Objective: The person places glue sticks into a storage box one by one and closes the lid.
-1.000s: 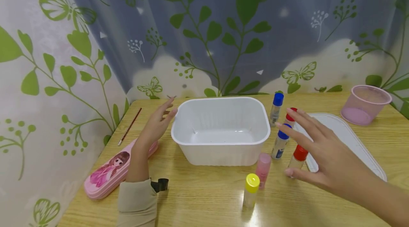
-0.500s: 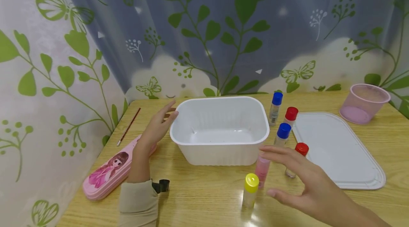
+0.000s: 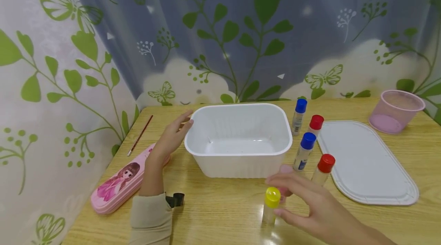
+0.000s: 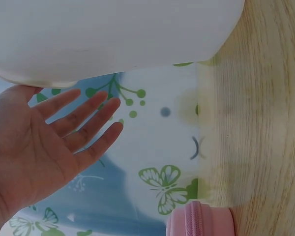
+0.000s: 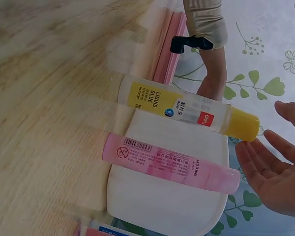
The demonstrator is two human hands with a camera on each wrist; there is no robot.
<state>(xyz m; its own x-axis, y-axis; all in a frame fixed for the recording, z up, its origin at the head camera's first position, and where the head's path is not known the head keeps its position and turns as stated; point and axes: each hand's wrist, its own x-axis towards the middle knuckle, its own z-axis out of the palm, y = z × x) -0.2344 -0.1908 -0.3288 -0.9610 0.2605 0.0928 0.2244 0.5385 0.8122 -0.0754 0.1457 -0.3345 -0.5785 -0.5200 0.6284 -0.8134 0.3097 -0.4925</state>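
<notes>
My left hand (image 3: 171, 136) is at the left end of a white plastic tub (image 3: 237, 166), its thumb at the rim and its other fingers spread beside the wall, as the left wrist view shows. My right hand (image 3: 311, 204) reaches in from the lower right, thumb and fingers apart around a yellow-capped liquid glue bottle (image 5: 182, 105). Its fingertips are right at the yellow cap. Just behind stands a pink bottle (image 5: 172, 162), partly hidden by my fingers in the head view. Both bottles stand upright on the wooden table (image 3: 213, 210).
Blue-capped bottles (image 3: 304, 151) and red-capped bottles (image 3: 324, 170) stand right of the tub. Beyond them lies a white lid (image 3: 368, 164), with a pink translucent cup (image 3: 396, 113) behind. A pink pencil case (image 3: 118, 185) and a thin dark-red pencil (image 3: 140, 135) lie left. Patterned curtains border the table.
My right hand has moved left and toward me, from over the red- and blue-capped bottles to the yellow-capped glue bottle. My left hand has stayed at the tub's rim.
</notes>
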